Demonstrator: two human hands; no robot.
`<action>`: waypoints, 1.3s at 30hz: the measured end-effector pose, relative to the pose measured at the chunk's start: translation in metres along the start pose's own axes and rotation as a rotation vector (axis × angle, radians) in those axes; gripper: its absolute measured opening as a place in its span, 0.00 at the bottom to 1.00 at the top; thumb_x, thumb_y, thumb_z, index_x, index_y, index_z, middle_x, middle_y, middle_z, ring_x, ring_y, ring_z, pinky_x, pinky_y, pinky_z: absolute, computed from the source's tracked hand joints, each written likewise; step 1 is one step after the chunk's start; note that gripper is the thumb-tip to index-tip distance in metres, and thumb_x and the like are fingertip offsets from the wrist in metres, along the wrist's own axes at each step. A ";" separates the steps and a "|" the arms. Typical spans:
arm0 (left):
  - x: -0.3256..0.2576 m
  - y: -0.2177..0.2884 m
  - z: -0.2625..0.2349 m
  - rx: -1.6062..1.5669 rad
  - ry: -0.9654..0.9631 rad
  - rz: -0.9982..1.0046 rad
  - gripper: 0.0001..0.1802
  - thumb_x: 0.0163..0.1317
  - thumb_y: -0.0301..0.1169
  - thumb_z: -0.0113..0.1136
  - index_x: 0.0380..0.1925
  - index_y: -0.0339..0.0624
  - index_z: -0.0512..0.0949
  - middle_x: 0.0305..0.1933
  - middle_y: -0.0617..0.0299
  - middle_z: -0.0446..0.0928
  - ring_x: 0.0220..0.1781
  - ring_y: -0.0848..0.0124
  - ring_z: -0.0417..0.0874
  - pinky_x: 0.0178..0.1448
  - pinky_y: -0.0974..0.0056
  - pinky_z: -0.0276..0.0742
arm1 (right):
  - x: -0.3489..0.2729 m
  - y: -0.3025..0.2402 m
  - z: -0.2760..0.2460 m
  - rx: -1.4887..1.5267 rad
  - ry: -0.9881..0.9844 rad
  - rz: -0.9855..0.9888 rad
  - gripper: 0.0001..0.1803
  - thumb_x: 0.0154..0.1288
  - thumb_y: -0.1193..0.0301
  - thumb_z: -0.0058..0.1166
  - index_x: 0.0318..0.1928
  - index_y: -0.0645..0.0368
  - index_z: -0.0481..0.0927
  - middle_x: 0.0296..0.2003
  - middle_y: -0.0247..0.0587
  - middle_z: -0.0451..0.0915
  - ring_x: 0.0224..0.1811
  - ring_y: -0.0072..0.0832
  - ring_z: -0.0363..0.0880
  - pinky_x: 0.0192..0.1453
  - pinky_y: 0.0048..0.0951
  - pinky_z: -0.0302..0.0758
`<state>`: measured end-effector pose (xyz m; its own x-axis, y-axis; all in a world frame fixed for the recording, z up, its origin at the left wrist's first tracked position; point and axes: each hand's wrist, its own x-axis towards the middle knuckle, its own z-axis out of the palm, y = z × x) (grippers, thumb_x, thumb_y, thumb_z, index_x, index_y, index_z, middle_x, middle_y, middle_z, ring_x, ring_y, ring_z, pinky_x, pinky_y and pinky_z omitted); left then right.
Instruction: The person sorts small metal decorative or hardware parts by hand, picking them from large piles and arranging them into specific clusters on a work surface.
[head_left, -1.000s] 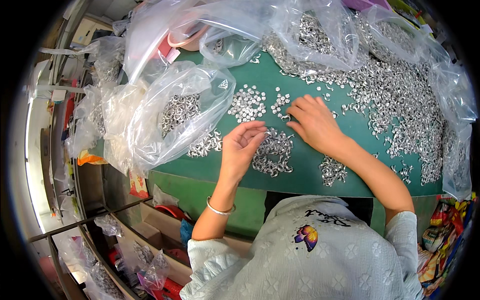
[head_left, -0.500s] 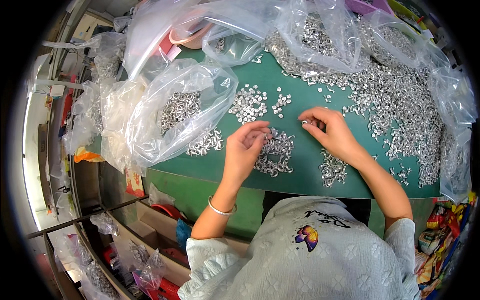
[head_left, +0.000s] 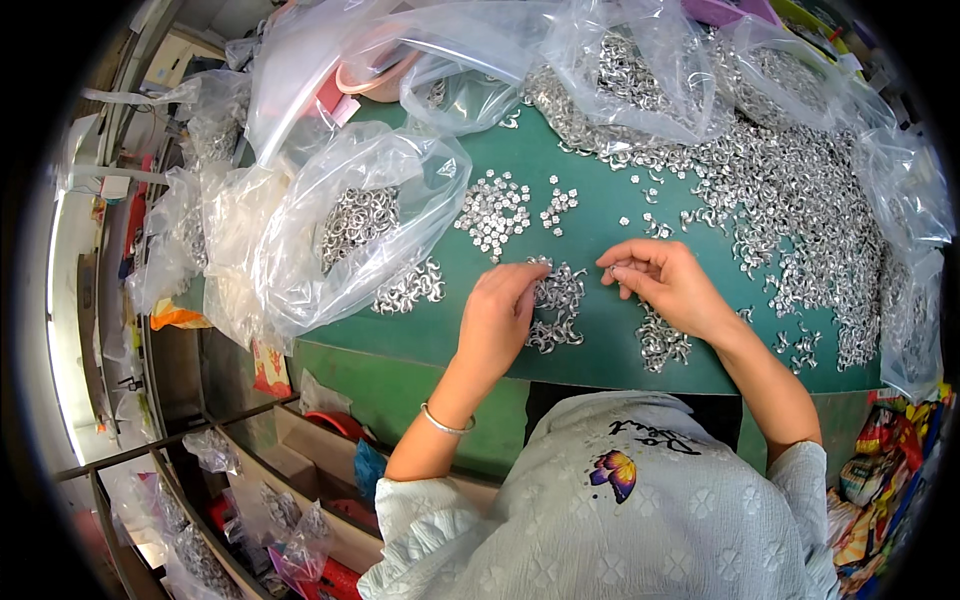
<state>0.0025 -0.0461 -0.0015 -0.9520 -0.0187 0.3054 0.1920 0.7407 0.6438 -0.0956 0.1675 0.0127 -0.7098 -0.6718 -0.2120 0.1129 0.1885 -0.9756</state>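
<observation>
Green tabletop (head_left: 590,238) is bearing a loose pile of curved metal pieces (head_left: 565,292) between your left hand (head_left: 495,315) and right hand (head_left: 672,285), which a brushing knuckle could be scattering. Your left is sitting at its edge, fingertips together; your right is hovering, thumb near forefinger; I cannot tell whether either is gripping anything.

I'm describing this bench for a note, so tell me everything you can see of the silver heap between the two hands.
The heap is a loose, uneven pile of many small, curved, shiny silver pieces that look like metal. It lies on the green tabletop, between the left hand and the right hand. The left hand hides part of its left side; whether they touch is unclear.
</observation>
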 end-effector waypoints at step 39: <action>0.020 0.037 0.020 0.094 -0.021 0.043 0.21 0.55 0.19 0.61 0.51 0.32 0.72 0.50 0.48 0.71 0.51 0.50 0.73 0.55 0.53 0.70 | -0.020 0.013 -0.068 -0.914 0.397 -0.355 0.17 0.55 0.76 0.61 0.47 0.60 0.80 0.46 0.41 0.76 0.51 0.40 0.71 0.58 0.38 0.68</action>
<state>-0.0144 -0.0061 0.0146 -0.9484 0.0284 0.3158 0.2110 0.8001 0.5615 -0.1270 0.2325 0.0085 -0.7947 -0.5426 0.2722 -0.5946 0.6057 -0.5287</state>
